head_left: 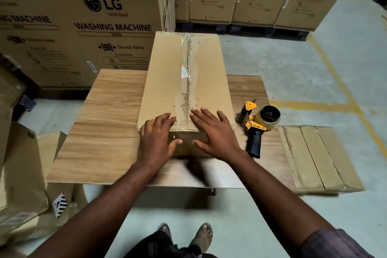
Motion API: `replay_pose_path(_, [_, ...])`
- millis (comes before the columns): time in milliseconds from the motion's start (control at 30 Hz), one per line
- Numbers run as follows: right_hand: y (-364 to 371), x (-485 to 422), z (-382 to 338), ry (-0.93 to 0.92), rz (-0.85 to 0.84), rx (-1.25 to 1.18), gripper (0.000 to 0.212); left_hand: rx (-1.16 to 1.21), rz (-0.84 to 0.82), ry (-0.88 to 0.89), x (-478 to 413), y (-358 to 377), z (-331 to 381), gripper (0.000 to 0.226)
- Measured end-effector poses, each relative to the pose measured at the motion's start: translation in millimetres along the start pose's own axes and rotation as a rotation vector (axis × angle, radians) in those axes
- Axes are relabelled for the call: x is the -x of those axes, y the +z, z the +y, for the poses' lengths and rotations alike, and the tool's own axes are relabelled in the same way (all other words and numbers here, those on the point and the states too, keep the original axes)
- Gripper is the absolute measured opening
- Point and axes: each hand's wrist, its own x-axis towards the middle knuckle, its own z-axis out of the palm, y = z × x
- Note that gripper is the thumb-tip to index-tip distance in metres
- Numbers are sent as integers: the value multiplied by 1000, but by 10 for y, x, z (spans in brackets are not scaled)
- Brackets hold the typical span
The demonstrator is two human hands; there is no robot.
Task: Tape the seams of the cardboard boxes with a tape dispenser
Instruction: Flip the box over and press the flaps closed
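A long brown cardboard box (165, 81) lies on a wooden table (104, 123), its top seam covered by a strip of clear tape (185, 73) running front to back. My left hand (157, 138) and my right hand (213, 134) press flat with spread fingers on the box's near top edge, one on each side of the taped seam, thumbs hanging over the front face. A yellow and black tape dispenser (258, 125) with a tape roll lies on the table just right of the box, untouched.
Large washing machine cartons (83, 16) stand behind and left of the table, more on pallets at the back right. Flattened cardboard (320, 157) lies right of the table. Other boxes (23, 174) sit at the left. Yellow lines mark the floor.
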Motion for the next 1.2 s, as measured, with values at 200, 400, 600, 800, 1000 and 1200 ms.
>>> replay_pose_path(200, [-22,-35,-96,94,32,-87,71,38,44,-36,18,-13,52,63])
replay_pose_path(400, [12,22,-284,207,61,-79,73,69,33,-4,28,-30,-21,67])
replay_pose_path(600, [42,92,-415,273,72,-102,78,150,35,-33,14,-8,-32,65])
replay_pose_path(800, [34,450,-188,405,395,-280,53,257,43,6,68,-69,-41,65])
replay_pose_path(1000, [-31,985,445,1043,565,-521,40,605,108,260,170,-35,714,46])
replay_pose_path(1200, [1,1103,911,1111,203,-614,39,723,-462,232,-77,728,1687,54])
